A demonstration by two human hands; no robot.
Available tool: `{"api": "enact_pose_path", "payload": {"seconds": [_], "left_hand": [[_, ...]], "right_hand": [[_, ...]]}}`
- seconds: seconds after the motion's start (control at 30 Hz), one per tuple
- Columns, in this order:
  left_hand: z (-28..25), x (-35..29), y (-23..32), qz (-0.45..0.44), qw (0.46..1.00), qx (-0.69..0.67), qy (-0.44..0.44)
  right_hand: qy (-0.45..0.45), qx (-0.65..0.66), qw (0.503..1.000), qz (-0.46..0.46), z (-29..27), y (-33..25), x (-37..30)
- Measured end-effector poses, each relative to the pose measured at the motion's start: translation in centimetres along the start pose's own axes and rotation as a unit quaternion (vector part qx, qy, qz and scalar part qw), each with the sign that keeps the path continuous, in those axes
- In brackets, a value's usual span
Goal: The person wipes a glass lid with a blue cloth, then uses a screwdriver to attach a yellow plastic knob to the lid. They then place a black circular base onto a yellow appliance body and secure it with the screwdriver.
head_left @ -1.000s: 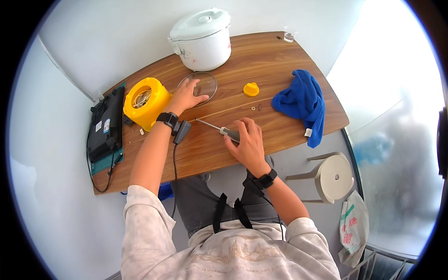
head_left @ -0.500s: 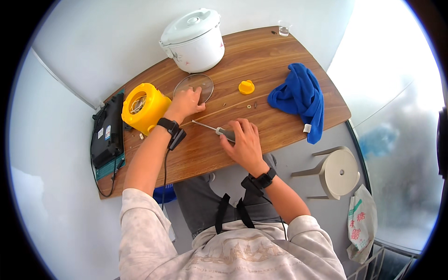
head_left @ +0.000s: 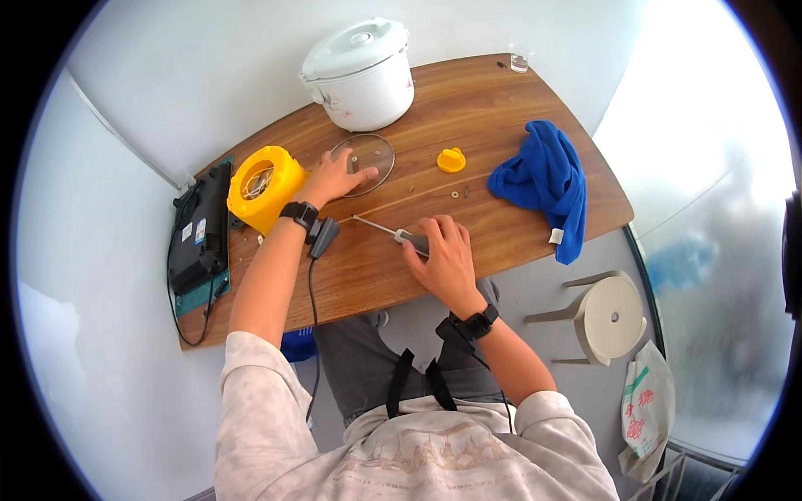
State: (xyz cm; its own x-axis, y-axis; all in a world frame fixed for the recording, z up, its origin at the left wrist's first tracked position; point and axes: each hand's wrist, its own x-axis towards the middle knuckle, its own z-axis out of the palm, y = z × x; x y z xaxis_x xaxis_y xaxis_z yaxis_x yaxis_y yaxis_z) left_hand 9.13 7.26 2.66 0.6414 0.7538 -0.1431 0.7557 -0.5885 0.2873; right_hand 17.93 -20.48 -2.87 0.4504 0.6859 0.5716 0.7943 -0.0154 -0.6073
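My right hand (head_left: 448,257) is closed round the grey handle of a screwdriver (head_left: 376,225), whose metal shaft points left, low over the wooden table (head_left: 351,275). My left hand (head_left: 332,179) has its fingers spread, thumb out to the right, at the near left rim of a round clear disc with a thin rim (head_left: 383,174). Two small ring-shaped parts (head_left: 354,159) show in that disc. Just left of this hand sits a yellow round housing (head_left: 286,185) with an opening and pale wires inside. Whether the left fingertips touch the disc I cannot tell.
A white rice cooker (head_left: 368,92) stands at the back. To the right lie a yellow knob (head_left: 451,160), a small washer (head_left: 454,194), tiny screws and a blue cloth (head_left: 543,179). A black device (head_left: 199,238) rests far left; a clear cup (head_left: 520,60) stands far right; a stool (head_left: 614,321) is beside the table.
My left hand has shifted slightly; its fingers have spread, uncovering more of the disc and a second ring in it. The right hand keeps its hold on the screwdriver. The whole view has shifted slightly.
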Motion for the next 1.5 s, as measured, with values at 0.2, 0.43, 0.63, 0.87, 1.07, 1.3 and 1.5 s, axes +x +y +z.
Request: {"api": "enact_pose_path", "payload": {"seconds": [0.2, 0.43, 0.63, 0.87, 1.07, 1.3, 1.5], "left_hand": [[1.7, 0.8, 1.2, 0.002, 0.993, 0.112, -0.049], [0.3, 0.9, 2.0, 0.056, 0.990, 0.109, -0.073], [0.3, -0.5, 4.0, 0.116, 0.966, 0.227, -0.030], [2.1, -1.1, 4.4, 0.208, 0.930, 0.300, 0.044], [1.6, -1.5, 3.2, 0.225, 0.896, 0.336, 0.185], [-0.9, -3.0, 3.9, 0.135, 0.925, 0.284, 0.215], [-4.1, -12.0, 2.1, 0.088, 0.917, -0.379, 0.088]], "right_hand": [[-0.007, -0.014, 1.000, 0.003, 0.1, 0.1, 0.0], [-0.001, -0.014, 1.000, 0.003, 0.1, 0.0, 0.0], [0.002, -0.012, 1.000, 0.000, 0.1, 0.0, 0.0], [0.009, -0.014, 1.000, 0.006, 0.2, 0.3, -0.1], [0.024, -0.009, 1.000, 0.007, 0.3, 0.2, -0.2], [0.032, 0.003, 0.999, 0.017, 0.3, 0.2, 0.0], [0.023, 0.041, 0.997, 0.068, 0.7, 0.4, -0.3]]}}
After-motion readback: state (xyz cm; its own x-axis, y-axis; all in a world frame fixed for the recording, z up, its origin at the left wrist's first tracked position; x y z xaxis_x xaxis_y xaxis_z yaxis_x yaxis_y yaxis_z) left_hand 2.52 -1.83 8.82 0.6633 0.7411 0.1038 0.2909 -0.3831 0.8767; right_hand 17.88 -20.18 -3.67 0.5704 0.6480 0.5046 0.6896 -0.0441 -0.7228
